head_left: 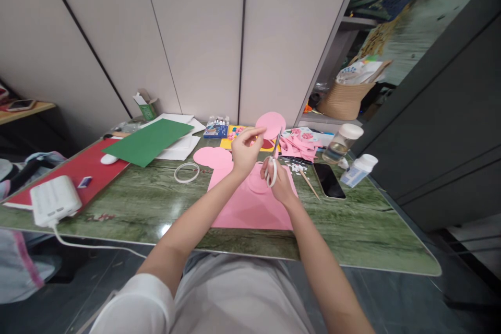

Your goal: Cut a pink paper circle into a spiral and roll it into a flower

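My left hand [246,151] pinches the left edge of a round pink paper piece [271,124], raised above the table. In my right hand [279,180] is a pair of scissors [273,169] with white handles, its blades pointing up beside the circle's right edge. Whether the blades touch the paper I cannot tell. Below both hands lies a large pink sheet [250,214], with another round pink piece partly hidden under my right hand. More pink paper circles [211,157] lie just left of my left hand.
Pink scraps [299,146] are heaped at the right, near a phone [329,180], a wooden stick [310,185], a glass jar [342,143] and a white bottle [359,170]. Leftward lie a white ring [187,173], a green sheet [151,141], red paper [50,180] and a power bank [56,199] with a cable.
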Available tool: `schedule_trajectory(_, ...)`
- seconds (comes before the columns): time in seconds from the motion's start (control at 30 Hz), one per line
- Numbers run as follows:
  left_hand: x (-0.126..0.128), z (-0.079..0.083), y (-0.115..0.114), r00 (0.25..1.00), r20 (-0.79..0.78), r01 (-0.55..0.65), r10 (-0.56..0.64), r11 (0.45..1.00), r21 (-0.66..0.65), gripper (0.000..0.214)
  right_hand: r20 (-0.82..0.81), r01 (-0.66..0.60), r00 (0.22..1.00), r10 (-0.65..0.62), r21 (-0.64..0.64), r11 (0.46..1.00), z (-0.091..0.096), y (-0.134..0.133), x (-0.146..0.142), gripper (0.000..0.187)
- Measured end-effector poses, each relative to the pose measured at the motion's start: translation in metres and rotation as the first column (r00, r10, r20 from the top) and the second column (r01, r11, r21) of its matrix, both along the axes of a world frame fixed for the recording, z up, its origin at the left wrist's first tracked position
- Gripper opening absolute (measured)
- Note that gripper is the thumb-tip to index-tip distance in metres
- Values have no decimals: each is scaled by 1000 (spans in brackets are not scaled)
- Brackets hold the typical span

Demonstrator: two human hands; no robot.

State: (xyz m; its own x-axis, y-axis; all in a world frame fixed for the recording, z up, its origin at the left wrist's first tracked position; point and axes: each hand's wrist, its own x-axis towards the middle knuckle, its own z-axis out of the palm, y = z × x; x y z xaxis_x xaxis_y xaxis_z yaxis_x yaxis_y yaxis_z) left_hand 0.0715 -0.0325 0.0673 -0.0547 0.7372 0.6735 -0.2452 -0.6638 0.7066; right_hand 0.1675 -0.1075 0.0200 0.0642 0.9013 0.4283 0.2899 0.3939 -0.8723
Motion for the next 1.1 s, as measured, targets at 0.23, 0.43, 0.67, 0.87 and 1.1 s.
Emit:
schedule_trajectory(0.23,1,0,0,1000,12,-29,29,999,26,21,8,1,1000,-1,-2,1000,1,-1,-1,34)
schedule_trajectory(0.43,2,-1,2,1000,9,-25,25,999,32,21,-9,6,1000,-6,-13,1000,1,0,0,38)
schedule_trajectory(0.67,2,-3,2,1000,-6,-8,8,999,32,23,-24,8,1000,-8,-14,1000,0,1,1,37)
schedule_trajectory(0.87,0,1,0,999,-14,-44,45,998,33,19,-6,9,1000,-9,-16,1000,0,0,1,37)
schedule_trajectory(1.1,-2,1,3,999,11,-45,45,998,45,17,27,-7,1000,8,-20,1000,1,-1,0,35)
